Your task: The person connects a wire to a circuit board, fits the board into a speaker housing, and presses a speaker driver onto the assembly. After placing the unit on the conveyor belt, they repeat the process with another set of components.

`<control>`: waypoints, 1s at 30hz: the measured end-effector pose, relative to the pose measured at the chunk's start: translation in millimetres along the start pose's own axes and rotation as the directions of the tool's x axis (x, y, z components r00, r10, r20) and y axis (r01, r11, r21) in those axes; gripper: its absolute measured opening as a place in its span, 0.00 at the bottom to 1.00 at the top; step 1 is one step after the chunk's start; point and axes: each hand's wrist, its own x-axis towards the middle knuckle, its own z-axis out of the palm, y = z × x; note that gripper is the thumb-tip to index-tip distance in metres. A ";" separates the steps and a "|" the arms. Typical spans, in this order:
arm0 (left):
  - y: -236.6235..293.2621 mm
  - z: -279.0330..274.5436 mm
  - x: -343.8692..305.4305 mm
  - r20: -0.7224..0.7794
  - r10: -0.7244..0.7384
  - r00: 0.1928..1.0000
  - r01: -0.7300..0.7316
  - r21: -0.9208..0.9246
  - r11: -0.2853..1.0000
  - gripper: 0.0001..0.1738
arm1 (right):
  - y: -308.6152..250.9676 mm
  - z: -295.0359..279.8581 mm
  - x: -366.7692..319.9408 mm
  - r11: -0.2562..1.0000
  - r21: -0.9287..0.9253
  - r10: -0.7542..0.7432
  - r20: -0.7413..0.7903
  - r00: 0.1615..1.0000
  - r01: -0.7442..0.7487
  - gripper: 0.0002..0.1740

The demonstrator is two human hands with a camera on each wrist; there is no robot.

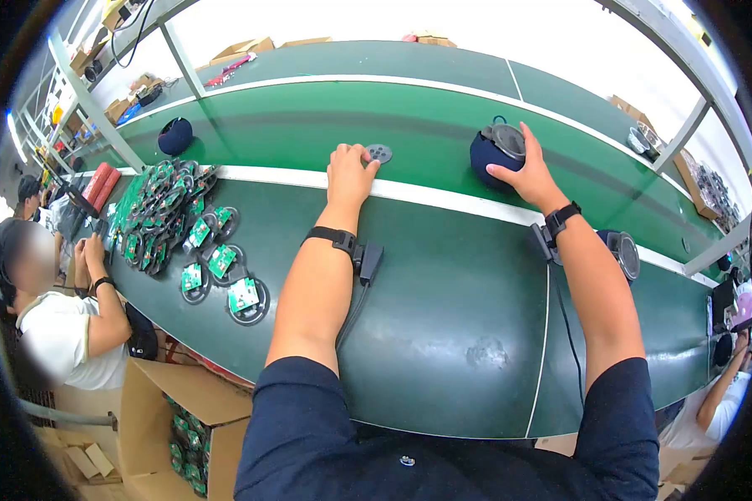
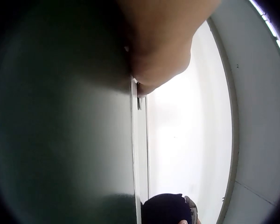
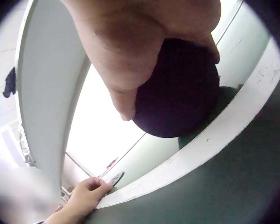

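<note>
Navy round casing: brace with curled right hand, pinching flat grey disc left of it with left hand.

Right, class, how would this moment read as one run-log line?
left hand: pinches grey disc | right hand: grips navy rounded unit | circuit boards: piled left on green bench
</note>
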 end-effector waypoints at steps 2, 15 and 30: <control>0.2 -0.9 -0.2 -0.015 -0.001 1.000 0.002 0.022 1.000 0.11 | 8.3 2.9 5.4 0.980 -0.200 -0.044 -0.093 0.995 0.025 0.67; -13.4 -0.3 6.1 0.036 0.059 0.998 -0.053 -0.145 0.988 0.33 | -169.7 -76.3 -189.5 -0.265 0.648 -0.743 0.334 0.579 -0.714 0.52; 44.0 -90.4 -119.4 0.475 -0.003 0.880 0.445 -0.822 0.355 0.21 | -119.6 -35.0 -260.4 -0.227 0.415 -0.633 0.625 0.457 -0.881 0.48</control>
